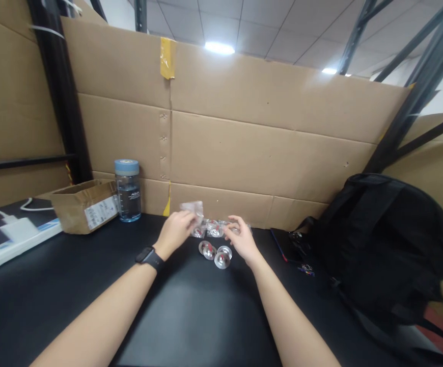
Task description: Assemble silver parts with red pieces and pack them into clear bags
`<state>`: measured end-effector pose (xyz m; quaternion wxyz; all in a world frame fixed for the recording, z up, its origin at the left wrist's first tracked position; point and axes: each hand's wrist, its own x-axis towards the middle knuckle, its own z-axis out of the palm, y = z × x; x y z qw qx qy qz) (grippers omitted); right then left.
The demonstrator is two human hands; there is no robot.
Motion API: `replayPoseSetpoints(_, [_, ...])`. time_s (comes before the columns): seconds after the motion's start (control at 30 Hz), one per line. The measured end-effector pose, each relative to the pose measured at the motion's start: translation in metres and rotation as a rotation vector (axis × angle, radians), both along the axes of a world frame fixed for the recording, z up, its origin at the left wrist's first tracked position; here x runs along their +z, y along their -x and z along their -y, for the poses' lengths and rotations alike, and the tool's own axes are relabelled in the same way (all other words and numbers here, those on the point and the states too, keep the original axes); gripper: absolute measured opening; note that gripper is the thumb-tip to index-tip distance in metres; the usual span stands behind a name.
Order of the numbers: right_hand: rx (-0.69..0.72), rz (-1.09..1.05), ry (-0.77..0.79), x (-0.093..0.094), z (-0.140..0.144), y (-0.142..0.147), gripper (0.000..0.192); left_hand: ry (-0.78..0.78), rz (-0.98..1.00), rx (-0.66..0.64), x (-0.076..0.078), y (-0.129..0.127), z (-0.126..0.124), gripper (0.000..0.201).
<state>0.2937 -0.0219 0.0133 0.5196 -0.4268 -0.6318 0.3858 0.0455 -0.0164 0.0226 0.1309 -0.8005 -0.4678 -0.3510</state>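
I have my left hand (176, 230) near the table's (191, 316) far edge, fingers pinched on a small clear plastic bag (193, 208) lifted just above the surface. My right hand (240, 240) sits just beside it, fingers loosely curled over a cluster of small shiny metal pieces (214, 228) in clear wrapping; I cannot tell whether it actually grips any of them. Three more round metal pieces (216, 254) lie loose on the black top between my wrists, just nearer me than the cluster. A black watch (149, 258) sits on my left wrist. Toward the far left of the table stand a clear water bottle (128, 190) with a blue lid and, touching or just beside it, an open cardboard box (85, 205); a white power strip (15, 237) lies at the left edge. A black backpack (382, 244) fills the right side, against the cardboard wall (267, 137) along the far edge.
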Motion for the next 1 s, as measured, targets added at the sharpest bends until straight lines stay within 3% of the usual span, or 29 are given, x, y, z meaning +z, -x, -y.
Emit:
replayPoseSetpoints(0.13, [0.039, 0.026, -0.031, -0.003, 0.0, 0.002, 0.046, 0.066, -0.005, 0.288, -0.013, 0.041, -0.022, 0.017])
replayPoseSetpoints(0.27, [0.052, 0.064, -0.062, -0.005, 0.001, 0.004, 0.046, 0.247, 0.033, 0.409, -0.033, 0.062, -0.037, 0.023])
replayPoseSetpoints(0.5, [0.079, 0.073, -0.055, 0.001, 0.004, 0.002, 0.043, 0.372, 0.04, 0.383, -0.052, 0.065, -0.048, 0.034])
replayPoseSetpoints(0.9, [0.058, 0.125, -0.106, -0.006, -0.007, -0.005, 0.033, 0.367, 0.037, 0.397, -0.053, 0.064, -0.049, 0.033])
replayPoseSetpoints(1.0, [0.01, 0.166, -0.12, -0.009, -0.011, -0.01, 0.031, 0.358, 0.013, 0.283, -0.046, 0.056, -0.047, 0.038])
